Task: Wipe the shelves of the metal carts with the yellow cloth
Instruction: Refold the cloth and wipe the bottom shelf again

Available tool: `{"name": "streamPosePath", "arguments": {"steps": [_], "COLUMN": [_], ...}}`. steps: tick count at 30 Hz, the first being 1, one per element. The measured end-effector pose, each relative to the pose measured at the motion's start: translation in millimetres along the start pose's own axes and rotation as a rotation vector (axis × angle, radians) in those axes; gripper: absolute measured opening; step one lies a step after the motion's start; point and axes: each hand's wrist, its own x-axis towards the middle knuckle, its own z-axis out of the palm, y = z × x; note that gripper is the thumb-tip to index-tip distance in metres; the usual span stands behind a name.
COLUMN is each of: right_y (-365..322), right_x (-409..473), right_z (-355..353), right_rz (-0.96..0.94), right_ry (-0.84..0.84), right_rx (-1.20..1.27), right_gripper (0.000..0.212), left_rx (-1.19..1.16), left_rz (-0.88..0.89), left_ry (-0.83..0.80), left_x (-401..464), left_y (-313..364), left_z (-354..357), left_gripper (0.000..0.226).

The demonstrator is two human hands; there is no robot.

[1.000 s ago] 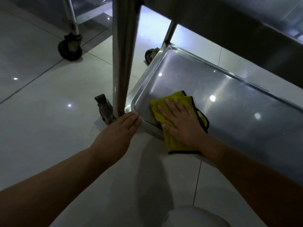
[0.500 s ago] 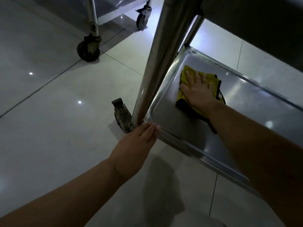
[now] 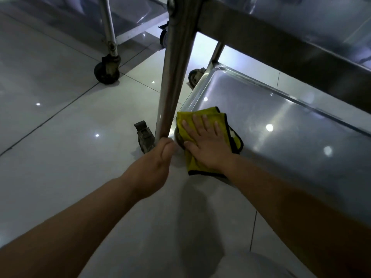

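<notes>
a person wipes a metal cart's bottom shelf [image 3: 281, 125]. the right hand [image 3: 206, 142] presses flat, fingers spread, on the folded yellow cloth [image 3: 202, 119] at the shelf's near left corner. the left hand [image 3: 154, 163] has its grip wrapped round the cart's upright leg [image 3: 174, 77]. most of this shelf likely remains unwiped. glossy pale floor tiles [image 3: 60, 137] reflect ceiling lights; a second cart [image 3: 108, 37] stands behind.
</notes>
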Motion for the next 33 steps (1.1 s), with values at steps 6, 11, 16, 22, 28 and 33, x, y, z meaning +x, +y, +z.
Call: {"name": "streamPosePath", "arguments": {"steps": [6,11,16,22,28,33], "right_y": [-13,12,46,100,167,220], "right_x": [-46,-75,-101,-156,-234,-307], "right_z": [15,19,43,62,82,90], "right_rz": [-0.119,-0.203,-0.227,-0.231,-0.126,-0.019], "right_ry": [0.046,0.045,0.256,0.347,0.335,0.294], "right_rx": [-0.042,-0.106,-0.111,-0.116,-0.16,-0.156], "right_gripper": [0.085,0.108,0.109,0.06,0.085,0.087], "left_rx": [0.066,0.276,0.465,0.528,0.583,0.601], "left_rz": [-0.03,0.006,0.089,0.313,0.554,0.674], "left_ry": [-0.019,-0.052,-0.114,-0.151,-0.268,-0.336], "left_x": [1,-1,6,25,55,78], "left_y": [9,14,43,93,147,205], "left_z": [3,12,23,57,88,117], "left_gripper": [0.023,0.041,0.054,0.054,0.059,0.061]}}
